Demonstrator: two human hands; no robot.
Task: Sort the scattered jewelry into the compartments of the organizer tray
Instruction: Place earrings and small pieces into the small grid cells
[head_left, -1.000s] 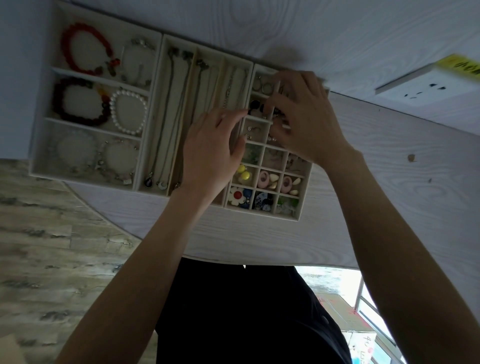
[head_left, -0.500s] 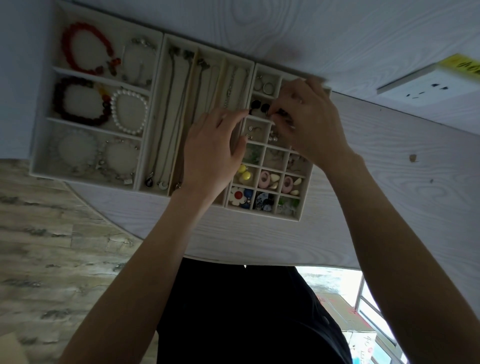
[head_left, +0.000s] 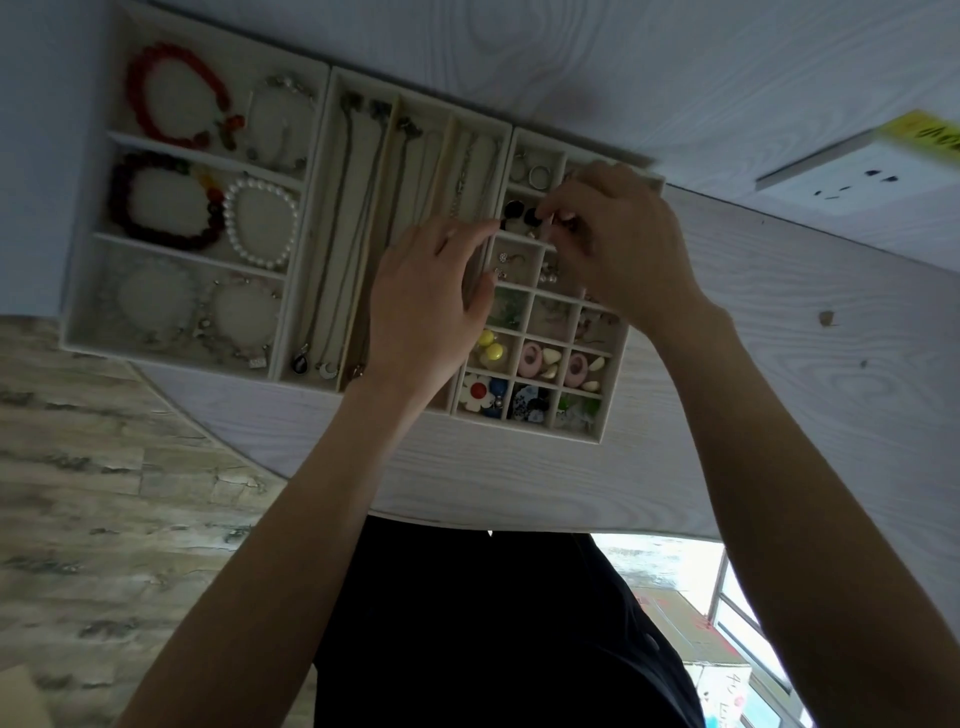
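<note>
— Since a second ago our right hand (head_left: 618, 244) has slid nearer along the small-cell section of the organizer tray (head_left: 78, 332), and our left hand (head_left: 426, 301) has reached its fingertips toward the black earrings (head_left: 522, 213).

— How do we hold them?

— Our left hand lies loosely curled with fingertips at the cell's edge; whether it grips anything we cannot tell. Our right pinches something small over the neighbouring cell, and what it is we cannot make out.

— And the risk?

— We judge a tiny piece could slip from the pinch and drop into the wrong cell, since the dividers are close.

— Around us?

— A pale wood-grain table (head_left: 779, 374) carries the tray; farther right a white socket (head_left: 857, 176) sits on the wall, planked floor at left.
</note>
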